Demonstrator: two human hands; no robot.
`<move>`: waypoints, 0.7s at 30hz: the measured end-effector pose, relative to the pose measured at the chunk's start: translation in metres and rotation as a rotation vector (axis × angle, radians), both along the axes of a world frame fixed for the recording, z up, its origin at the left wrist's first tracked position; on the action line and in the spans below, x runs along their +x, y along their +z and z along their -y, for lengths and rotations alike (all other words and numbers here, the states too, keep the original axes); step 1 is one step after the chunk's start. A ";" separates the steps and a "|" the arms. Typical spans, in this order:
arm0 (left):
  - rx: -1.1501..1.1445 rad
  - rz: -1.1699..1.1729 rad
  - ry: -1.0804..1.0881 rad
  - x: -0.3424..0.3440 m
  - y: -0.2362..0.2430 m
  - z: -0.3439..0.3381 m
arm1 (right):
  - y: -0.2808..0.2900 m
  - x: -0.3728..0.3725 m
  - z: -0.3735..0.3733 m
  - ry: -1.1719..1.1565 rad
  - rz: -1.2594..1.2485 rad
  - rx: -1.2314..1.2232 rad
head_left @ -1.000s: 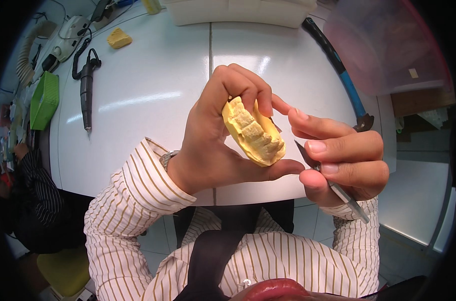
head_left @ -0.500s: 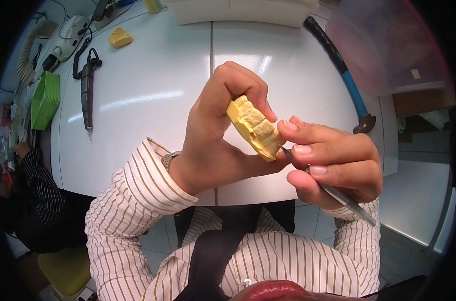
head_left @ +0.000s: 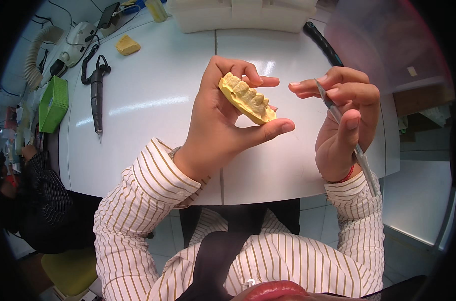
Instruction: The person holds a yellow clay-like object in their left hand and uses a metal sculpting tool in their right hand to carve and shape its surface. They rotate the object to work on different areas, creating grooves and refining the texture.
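A yellow plaster dental model with a row of teeth is held in my left hand, its thumb along the lower end and the fingers curled behind. The teeth face up and to the right. My right hand, raised to the right and apart from the model, grips a slim metal carving knife. The knife's pointed tip shows between the fingertips, and its handle slants down past the wrist. Both hands are above the white table.
A handpiece with a coiled cord and a green basket lie at the left. Another yellow plaster piece is farther back. A white bin stands at the far edge; a hammer lies at the right. A person's sleeve shows at far left.
My right hand has drawn the knife away from the model, up and to the right. The left hand has tilted the model so its teeth show more, and its fingers have loosened somewhat.
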State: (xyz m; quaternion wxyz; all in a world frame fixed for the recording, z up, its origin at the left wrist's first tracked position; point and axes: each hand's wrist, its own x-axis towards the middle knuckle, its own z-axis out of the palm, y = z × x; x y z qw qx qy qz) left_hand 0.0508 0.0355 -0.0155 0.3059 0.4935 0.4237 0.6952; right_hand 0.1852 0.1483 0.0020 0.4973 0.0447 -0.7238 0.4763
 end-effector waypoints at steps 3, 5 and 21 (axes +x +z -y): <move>-0.034 0.058 0.018 -0.006 -0.001 -0.001 | -0.004 -0.008 -0.008 -0.129 0.118 -0.075; -0.063 0.073 0.046 -0.010 -0.001 -0.002 | -0.007 -0.015 -0.012 -0.172 0.181 -0.174; -0.018 0.661 -0.323 -0.048 0.008 -0.008 | -0.021 -0.040 -0.047 -0.387 0.537 0.307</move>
